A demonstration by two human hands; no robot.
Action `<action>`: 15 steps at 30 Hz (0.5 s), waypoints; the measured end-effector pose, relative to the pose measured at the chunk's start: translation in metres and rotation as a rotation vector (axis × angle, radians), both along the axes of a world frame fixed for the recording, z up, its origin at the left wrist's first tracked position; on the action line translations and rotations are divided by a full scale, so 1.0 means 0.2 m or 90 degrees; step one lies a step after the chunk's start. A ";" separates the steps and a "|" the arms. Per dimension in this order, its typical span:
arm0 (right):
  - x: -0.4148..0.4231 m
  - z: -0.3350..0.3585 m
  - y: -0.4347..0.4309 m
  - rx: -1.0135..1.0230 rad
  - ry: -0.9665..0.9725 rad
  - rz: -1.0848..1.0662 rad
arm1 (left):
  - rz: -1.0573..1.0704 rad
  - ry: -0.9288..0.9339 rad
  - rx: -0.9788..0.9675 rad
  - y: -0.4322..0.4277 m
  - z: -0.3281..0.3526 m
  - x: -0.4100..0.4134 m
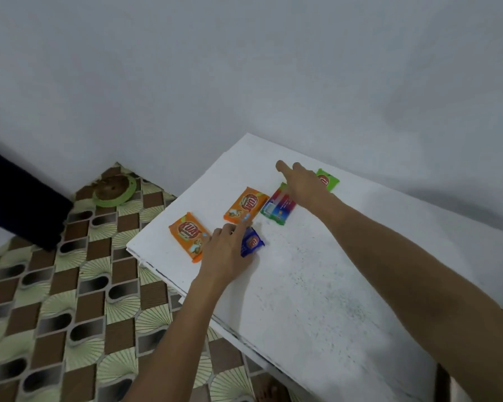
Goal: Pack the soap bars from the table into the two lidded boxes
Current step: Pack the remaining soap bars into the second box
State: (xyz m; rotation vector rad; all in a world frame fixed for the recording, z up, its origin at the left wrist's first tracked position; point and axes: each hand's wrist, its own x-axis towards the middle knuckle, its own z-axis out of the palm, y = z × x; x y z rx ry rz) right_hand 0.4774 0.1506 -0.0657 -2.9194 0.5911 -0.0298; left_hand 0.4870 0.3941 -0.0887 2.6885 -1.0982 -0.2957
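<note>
Five wrapped soap bars lie on the white table [317, 285]. Two orange bars sit at the left [188, 235] and in the middle [244, 206]. A small blue bar [253, 242] lies just in front of them. My left hand [225, 253] rests on its left part, with fingers fairly straight and the thumb by its near end. A striped green, red and blue bar [278, 208] lies further right. My right hand [299, 181] stretches over the far side with fingers extended, holds nothing and covers part of a green bar [328, 179]. No lidded box is in view.
The table's left edge [157, 268] drops to a patterned tile floor [70, 300]. A round green-rimmed dish [114, 190] sits on the floor near the wall corner. A dark object [21, 198] stands at the far left. A white wall runs behind the table.
</note>
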 end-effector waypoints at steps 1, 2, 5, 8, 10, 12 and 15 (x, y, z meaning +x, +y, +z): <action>-0.04 0.03 -0.01 0.014 -0.026 -0.001 | -0.006 0.006 -0.024 0.00 0.03 -0.02; -0.09 0.06 -0.02 0.037 -0.058 -0.006 | -0.012 0.010 -0.053 0.01 0.06 -0.04; -0.33 0.17 -0.03 0.186 -0.194 -0.054 | -0.028 0.004 -0.152 0.00 0.15 -0.13; -0.66 0.29 -0.01 0.365 -0.305 -0.112 | -0.058 -0.039 -0.245 -0.04 0.22 -0.26; -0.90 0.36 0.01 0.461 -0.359 -0.145 | -0.073 0.005 -0.323 -0.08 0.27 -0.37; -1.15 0.43 0.04 0.518 -0.380 -0.176 | -0.081 0.120 -0.416 -0.13 0.33 -0.49; -1.55 0.54 0.10 0.555 -0.391 -0.224 | -0.069 0.339 -0.526 -0.20 0.40 -0.68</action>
